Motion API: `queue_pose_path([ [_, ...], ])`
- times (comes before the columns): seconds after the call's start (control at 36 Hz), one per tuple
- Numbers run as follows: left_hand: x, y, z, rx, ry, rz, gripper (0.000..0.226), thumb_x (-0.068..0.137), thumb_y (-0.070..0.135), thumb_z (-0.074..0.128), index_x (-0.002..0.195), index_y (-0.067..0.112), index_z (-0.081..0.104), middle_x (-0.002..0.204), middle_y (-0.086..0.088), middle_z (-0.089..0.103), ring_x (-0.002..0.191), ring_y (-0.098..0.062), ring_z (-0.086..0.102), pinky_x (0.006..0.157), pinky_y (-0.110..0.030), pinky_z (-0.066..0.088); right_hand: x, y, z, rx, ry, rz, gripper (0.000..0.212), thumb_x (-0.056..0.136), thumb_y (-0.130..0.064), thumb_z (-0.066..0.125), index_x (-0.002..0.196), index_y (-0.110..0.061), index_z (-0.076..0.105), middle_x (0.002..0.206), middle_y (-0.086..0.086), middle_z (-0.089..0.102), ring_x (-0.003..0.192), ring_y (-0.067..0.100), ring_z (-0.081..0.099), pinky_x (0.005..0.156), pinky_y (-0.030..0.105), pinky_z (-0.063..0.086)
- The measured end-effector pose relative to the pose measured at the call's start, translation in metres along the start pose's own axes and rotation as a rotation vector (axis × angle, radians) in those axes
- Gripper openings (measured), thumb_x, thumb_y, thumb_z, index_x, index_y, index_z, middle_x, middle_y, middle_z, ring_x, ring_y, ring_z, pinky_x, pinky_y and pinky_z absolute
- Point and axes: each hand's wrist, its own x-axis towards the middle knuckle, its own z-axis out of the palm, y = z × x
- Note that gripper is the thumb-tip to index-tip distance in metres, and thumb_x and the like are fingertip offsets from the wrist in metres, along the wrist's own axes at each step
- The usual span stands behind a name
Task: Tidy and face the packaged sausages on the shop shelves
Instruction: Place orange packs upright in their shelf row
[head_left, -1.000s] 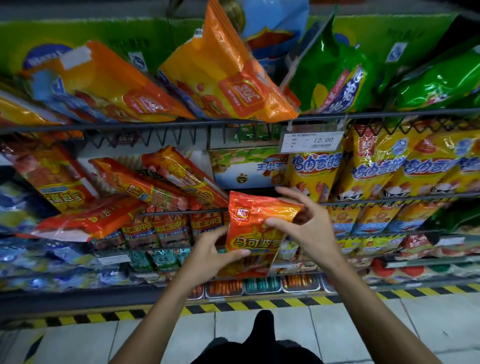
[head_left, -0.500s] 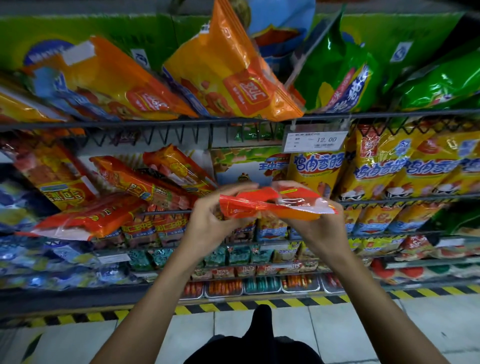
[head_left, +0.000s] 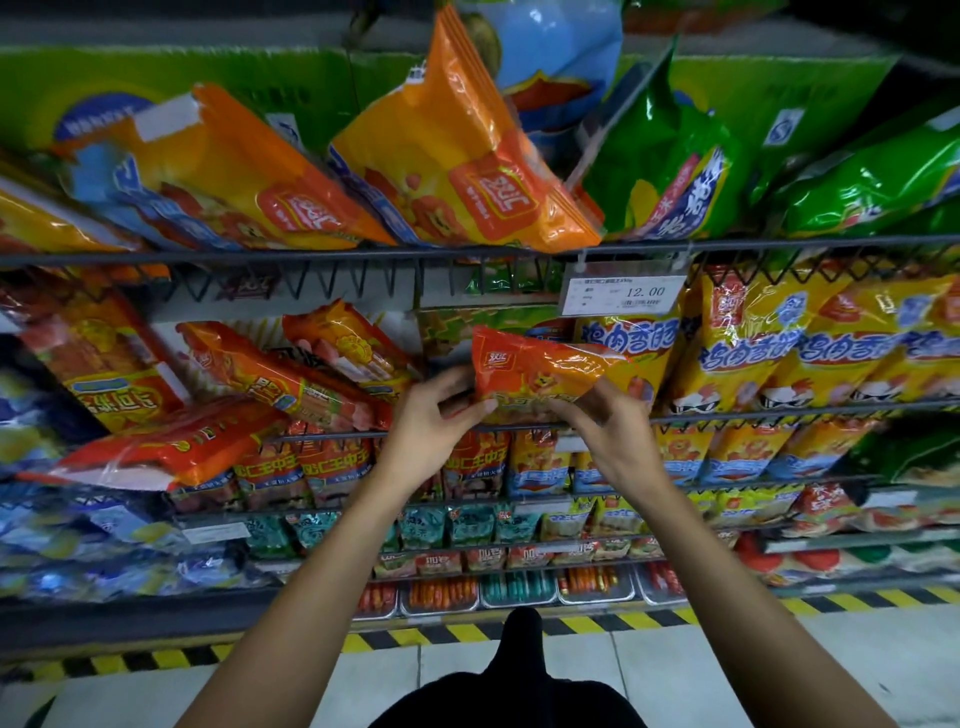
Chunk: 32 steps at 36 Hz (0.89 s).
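The person's 2 hands hold 1 orange sausage pack (head_left: 540, 371) in front of the middle wire shelf (head_left: 727, 410), its printed face turned toward the camera and its long side roughly level. The left hand (head_left: 428, 415) grips the pack's lower left edge, the thumb on the front and the fingers curled behind. The right hand (head_left: 605, 421) pinches the lower right part of the pack from below, its fingers folded over the bottom edge. The pack's lower edge sits just above the shelf's front rail; whether it touches the rail cannot be told.

Just left of the grip, several red and orange sausage packs (head_left: 270, 384) lie tilted and overlapping. Further left of them a large red pack (head_left: 171, 447) lies nearly flat, sticking out over the shelf front. Right of the grip, a row of yellow packs (head_left: 748, 343) stands upright and faces forward. The held pack overlaps the leftmost of them.

Above the grip and a little to the right, a price tag (head_left: 623, 296) reading 12.00 hangs from the upper shelf rail. Above that rail, big orange bags (head_left: 457, 161) lean at angles, with green bags (head_left: 670, 161) to the right of them. Below the grip, lower shelves carry rows of smaller packs (head_left: 472, 525). Along the base runs a yellow and black striped floor strip (head_left: 467, 634).
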Motion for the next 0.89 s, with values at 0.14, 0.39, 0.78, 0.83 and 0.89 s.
queue_pose_path([
  [0.14, -0.001, 0.01, 0.003, -0.016, 0.078, 0.055, 0.029, 0.094, 0.01, 0.072, 0.121, 0.02, 0.07, 0.117, 0.013, 0.072, 0.115, 0.003, 0.065, 0.095, -0.01, 0.047, 0.007, -0.001, 0.004, 0.037, 0.061, -0.044, 0.022, 0.101, -0.018, 0.063, 0.119, -0.006, 0.067, 0.093, -0.021, 0.068, 0.088, -0.006, 0.064, 0.076, 0.023, 0.049],
  [0.39, 0.002, 0.002, 0.006, 0.044, 0.056, 0.008, 0.029, 0.099, 0.014, 0.067, 0.127, 0.02, 0.067, 0.119, 0.02, 0.069, 0.109, 0.018, 0.06, 0.095, -0.003, 0.043, 0.009, 0.002, 0.01, -0.038, 0.095, -0.061, 0.044, 0.106, -0.037, 0.045, 0.132, -0.004, 0.058, 0.066, -0.006, 0.061, 0.052, 0.015, 0.05, 0.052, 0.025, 0.036],
  [0.78, 0.021, 0.002, 0.023, 0.383, 0.286, 0.048, 0.042, 0.102, 0.031, 0.061, 0.142, 0.017, 0.058, 0.124, 0.004, 0.072, 0.106, -0.01, 0.07, 0.092, -0.028, 0.057, 0.014, -0.004, 0.022, -0.149, 0.265, -0.104, 0.047, 0.107, -0.021, 0.054, 0.151, -0.008, 0.046, 0.094, 0.002, 0.073, 0.08, 0.003, 0.068, 0.064, 0.013, 0.049],
  [0.83, 0.021, 0.002, 0.026, 0.371, 0.349, 0.104, 0.047, 0.101, 0.024, 0.064, 0.146, 0.018, 0.051, 0.131, 0.003, 0.066, 0.112, -0.003, 0.065, 0.095, -0.022, 0.053, 0.001, 0.0, 0.026, -0.125, 0.337, -0.201, 0.051, 0.105, -0.012, 0.056, 0.154, -0.009, 0.042, 0.143, 0.006, 0.06, 0.131, 0.01, 0.056, 0.106, 0.022, 0.047],
  [0.89, 0.018, 0.001, 0.028, 0.299, 0.387, 0.189, 0.05, 0.1, 0.016, 0.066, 0.146, 0.016, 0.047, 0.141, 0.0, 0.055, 0.121, 0.007, 0.057, 0.103, -0.027, 0.053, -0.009, 0.007, 0.03, -0.203, 0.313, -0.323, 0.056, 0.102, -0.004, 0.058, 0.155, -0.005, 0.039, 0.16, 0.006, 0.041, 0.151, 0.017, 0.035, 0.119, 0.033, 0.039],
])
